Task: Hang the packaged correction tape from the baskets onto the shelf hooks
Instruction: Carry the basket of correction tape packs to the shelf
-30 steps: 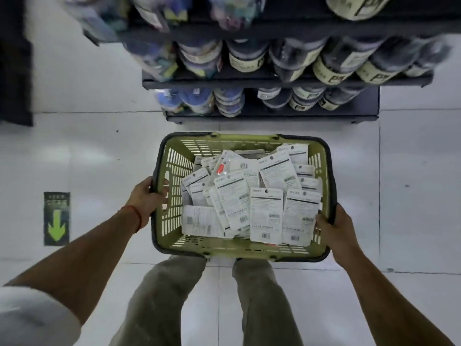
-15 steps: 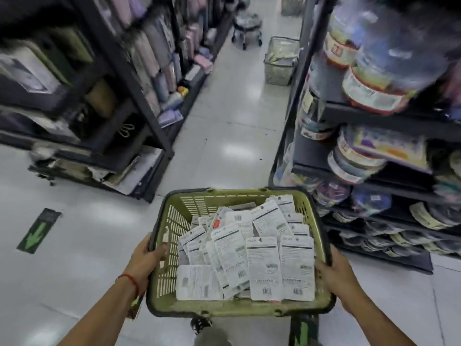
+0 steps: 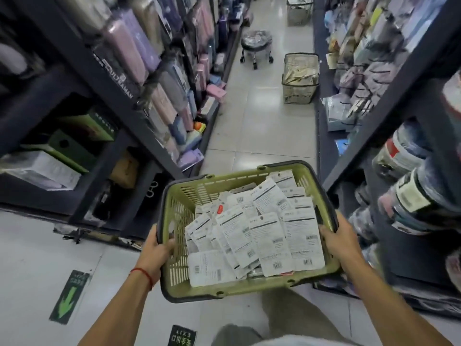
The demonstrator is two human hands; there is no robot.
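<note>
I carry an olive-green plastic basket [image 3: 179,213] with a dark rim in front of me, above the floor. It is filled with several white correction tape packages [image 3: 264,236] lying backside up, barcodes showing. My left hand [image 3: 156,253] grips the basket's left rim, fingers curled over the edge. My right hand [image 3: 340,242] grips the right rim. The shelf hooks are not distinguishable among the blurred shelving.
A store aisle runs ahead between dark shelving on the left [image 3: 104,78] and right [image 3: 399,101], both stocked with goods. A second basket [image 3: 300,78] stands on the floor by the right shelves, a wheeled stool [image 3: 255,46] farther on. Green arrow sticker [image 3: 68,295] on the tiled floor.
The view swung from facing the shelf with the basket low above the floor to looking down the aisle. The basket is lifted and carried, both hands still gripping its rims.
</note>
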